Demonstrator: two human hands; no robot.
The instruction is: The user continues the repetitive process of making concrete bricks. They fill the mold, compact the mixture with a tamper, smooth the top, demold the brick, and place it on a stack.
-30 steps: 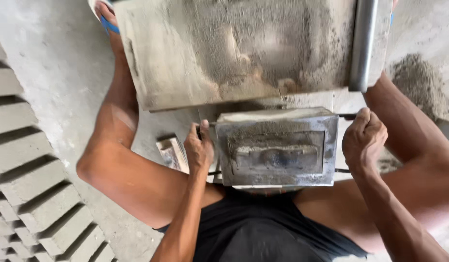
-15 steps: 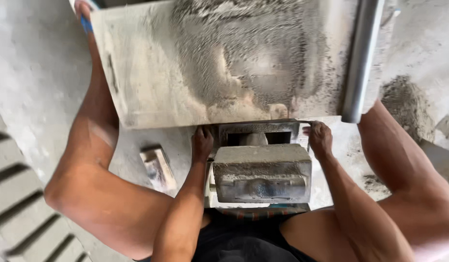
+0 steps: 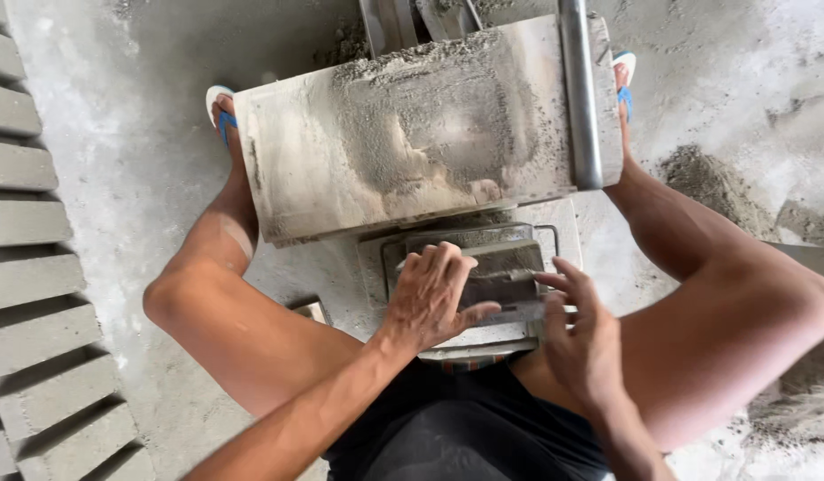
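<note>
A grey metal block mould (image 3: 483,267) sits on the floor between the person's knees, just below a large mortar-dusted board (image 3: 412,134) with a steel pipe (image 3: 579,89) lying along its right side — no labels or signs show on any of them. The left hand (image 3: 430,298) lies palm-down on the mould's top, fingers spread and flat, clasping nothing. The right hand (image 3: 583,343) hovers at the mould's right edge — fingers loosely open, tips near a thin metal strip (image 3: 519,312).

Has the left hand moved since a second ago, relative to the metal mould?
Yes. The left hand was gripping the left edge of the metal mould; now it lies flat on top of it, shifted rightward toward the right hand.
</note>
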